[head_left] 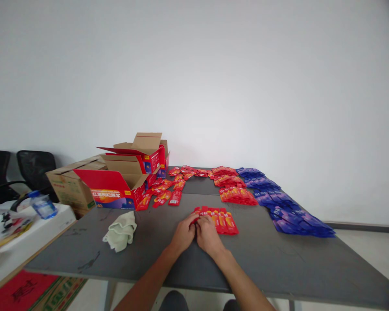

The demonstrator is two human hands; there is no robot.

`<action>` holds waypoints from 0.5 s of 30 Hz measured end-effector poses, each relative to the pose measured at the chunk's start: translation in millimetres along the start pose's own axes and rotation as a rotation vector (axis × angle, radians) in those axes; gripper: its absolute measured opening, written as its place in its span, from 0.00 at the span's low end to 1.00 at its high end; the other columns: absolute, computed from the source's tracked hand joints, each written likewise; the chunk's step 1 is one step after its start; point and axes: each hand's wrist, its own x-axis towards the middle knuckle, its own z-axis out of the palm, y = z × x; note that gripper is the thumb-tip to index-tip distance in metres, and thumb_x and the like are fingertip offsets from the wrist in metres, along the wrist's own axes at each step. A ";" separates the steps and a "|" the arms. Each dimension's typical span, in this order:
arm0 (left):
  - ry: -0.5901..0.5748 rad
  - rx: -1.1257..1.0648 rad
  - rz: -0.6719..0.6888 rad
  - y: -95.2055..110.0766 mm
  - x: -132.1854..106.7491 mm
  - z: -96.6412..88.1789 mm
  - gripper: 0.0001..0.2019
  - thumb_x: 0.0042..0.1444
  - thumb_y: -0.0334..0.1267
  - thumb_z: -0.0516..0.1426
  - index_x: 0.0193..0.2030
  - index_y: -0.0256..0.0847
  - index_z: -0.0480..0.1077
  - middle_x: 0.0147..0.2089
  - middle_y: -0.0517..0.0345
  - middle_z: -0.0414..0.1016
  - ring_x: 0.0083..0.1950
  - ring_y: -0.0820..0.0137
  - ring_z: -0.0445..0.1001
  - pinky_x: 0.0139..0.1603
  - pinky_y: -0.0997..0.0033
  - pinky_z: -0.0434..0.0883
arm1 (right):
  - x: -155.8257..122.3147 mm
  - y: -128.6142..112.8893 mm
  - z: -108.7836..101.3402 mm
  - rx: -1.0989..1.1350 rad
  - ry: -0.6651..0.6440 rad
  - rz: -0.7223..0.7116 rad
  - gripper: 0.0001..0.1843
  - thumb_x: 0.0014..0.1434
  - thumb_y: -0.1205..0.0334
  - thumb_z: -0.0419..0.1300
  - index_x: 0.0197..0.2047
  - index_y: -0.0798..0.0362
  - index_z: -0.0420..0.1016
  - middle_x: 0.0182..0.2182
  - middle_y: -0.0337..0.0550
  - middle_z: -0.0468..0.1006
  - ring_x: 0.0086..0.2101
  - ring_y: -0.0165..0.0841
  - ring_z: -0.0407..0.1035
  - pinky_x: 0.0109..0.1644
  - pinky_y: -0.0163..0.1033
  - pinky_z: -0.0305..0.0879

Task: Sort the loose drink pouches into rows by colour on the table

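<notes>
Squaring the row of glossy red foil sachets (218, 219) near the open red cardboard box (116, 190), we pinched it with both our left hand (183, 235) and right hand (208, 235), judging alignment came next.

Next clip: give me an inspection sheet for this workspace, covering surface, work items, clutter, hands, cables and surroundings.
Surface: dark grey table, scuffed near the left edge.
Work items: row of red sachets under the fingers; further red sachet rows, loose red sachets, long blue sachet rows.
Clutter: crumpled pale cloth; open red cartons; brown cardboard box.
Hands: left hand and right hand side by side, fingers on the near row's left end; whether they grip a sachet cannot be told.
Cables: nothing seen.
Surroundings: white wall; side table with water bottle; black chairs at left.
</notes>
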 end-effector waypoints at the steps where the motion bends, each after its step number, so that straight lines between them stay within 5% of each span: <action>1: -0.043 0.027 0.004 0.7 -0.1 3.4 0.29 0.56 0.27 0.46 0.63 0.46 0.68 0.65 0.58 0.68 0.67 0.71 0.65 0.71 0.61 0.57 | -2.7 4.1 -4.3 -0.032 0.007 -0.004 0.18 0.63 0.72 0.48 0.46 0.56 0.78 0.46 0.51 0.77 0.53 0.40 0.65 0.63 0.43 0.54; 6: -0.183 0.273 -0.016 0.3 -0.7 18.2 0.32 0.56 0.25 0.45 0.67 0.48 0.62 0.70 0.57 0.61 0.72 0.67 0.56 0.73 0.45 0.45 | -17.5 31.9 -24.6 -0.167 -0.042 0.061 0.20 0.64 0.67 0.49 0.53 0.51 0.77 0.57 0.48 0.72 0.63 0.45 0.53 0.66 0.50 0.50; 15: -0.161 0.471 0.131 -5.7 -3.2 29.4 0.23 0.63 0.37 0.50 0.64 0.40 0.66 0.68 0.47 0.64 0.70 0.59 0.60 0.70 0.51 0.57 | -42.8 97.2 -42.2 -0.248 -0.221 0.252 0.30 0.65 0.50 0.52 0.68 0.44 0.60 0.70 0.44 0.50 0.69 0.50 0.38 0.68 0.60 0.39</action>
